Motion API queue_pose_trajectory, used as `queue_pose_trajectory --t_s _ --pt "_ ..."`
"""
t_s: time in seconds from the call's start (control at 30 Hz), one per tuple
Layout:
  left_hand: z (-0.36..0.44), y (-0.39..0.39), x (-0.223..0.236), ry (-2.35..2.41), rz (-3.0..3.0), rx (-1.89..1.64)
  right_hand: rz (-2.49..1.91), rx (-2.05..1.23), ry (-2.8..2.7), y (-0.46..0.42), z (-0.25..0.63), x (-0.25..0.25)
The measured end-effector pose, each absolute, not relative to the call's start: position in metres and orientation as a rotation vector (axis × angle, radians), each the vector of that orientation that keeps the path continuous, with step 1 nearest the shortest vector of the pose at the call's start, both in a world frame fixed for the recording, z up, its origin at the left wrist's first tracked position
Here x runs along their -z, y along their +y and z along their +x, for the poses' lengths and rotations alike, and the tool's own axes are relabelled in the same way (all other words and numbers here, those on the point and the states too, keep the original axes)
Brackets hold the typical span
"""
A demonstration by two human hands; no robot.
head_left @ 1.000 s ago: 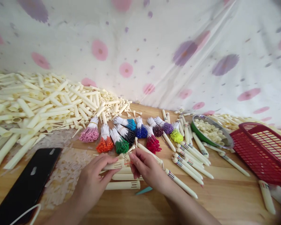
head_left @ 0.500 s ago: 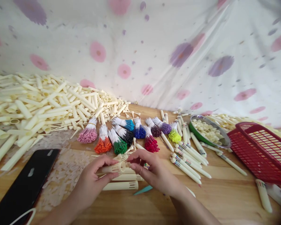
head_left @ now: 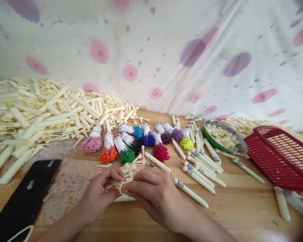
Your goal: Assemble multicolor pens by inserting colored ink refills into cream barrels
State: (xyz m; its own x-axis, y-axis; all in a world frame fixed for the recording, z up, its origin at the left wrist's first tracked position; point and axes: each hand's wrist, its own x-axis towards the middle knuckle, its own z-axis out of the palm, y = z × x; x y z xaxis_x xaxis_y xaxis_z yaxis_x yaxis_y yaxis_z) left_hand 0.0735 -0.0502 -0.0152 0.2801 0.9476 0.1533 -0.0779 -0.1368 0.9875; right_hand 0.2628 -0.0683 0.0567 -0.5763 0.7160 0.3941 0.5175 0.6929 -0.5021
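Observation:
My left hand (head_left: 101,190) is closed around a cream pen barrel (head_left: 118,185), its open end facing right. Right at that end, the fingers of my right hand (head_left: 154,196) are pinched together, and a speck of orange shows between the two hands. What the right fingertips hold is mostly hidden. Under my hands lies another cream barrel (head_left: 125,199), largely covered. Just behind them are small cream pen parts (head_left: 128,168). Bundles of refills with coloured ends stand further back, among them orange (head_left: 108,153), green (head_left: 127,154) and red (head_left: 161,152).
A heap of cream barrels (head_left: 40,114) fills the back left. A black phone (head_left: 27,198) lies at the left near loose clear pieces (head_left: 65,188). To the right are several multicolour pens (head_left: 199,174), a green-sided bowl (head_left: 222,137) of small parts and a red basket (head_left: 280,161).
My right hand has moved left and turned over the barrel's open end, covering more of it. The barrels below are now mostly hidden, and a pen beside my right hand has come into view.

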Motion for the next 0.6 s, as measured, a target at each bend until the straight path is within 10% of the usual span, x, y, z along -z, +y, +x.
queue_pose_trajectory --t_s 0.6 --pt "0.071 -0.052 -0.001 1.04 1.277 -0.692 -1.155 -0.986 -2.168 -0.054 0.274 -0.054"
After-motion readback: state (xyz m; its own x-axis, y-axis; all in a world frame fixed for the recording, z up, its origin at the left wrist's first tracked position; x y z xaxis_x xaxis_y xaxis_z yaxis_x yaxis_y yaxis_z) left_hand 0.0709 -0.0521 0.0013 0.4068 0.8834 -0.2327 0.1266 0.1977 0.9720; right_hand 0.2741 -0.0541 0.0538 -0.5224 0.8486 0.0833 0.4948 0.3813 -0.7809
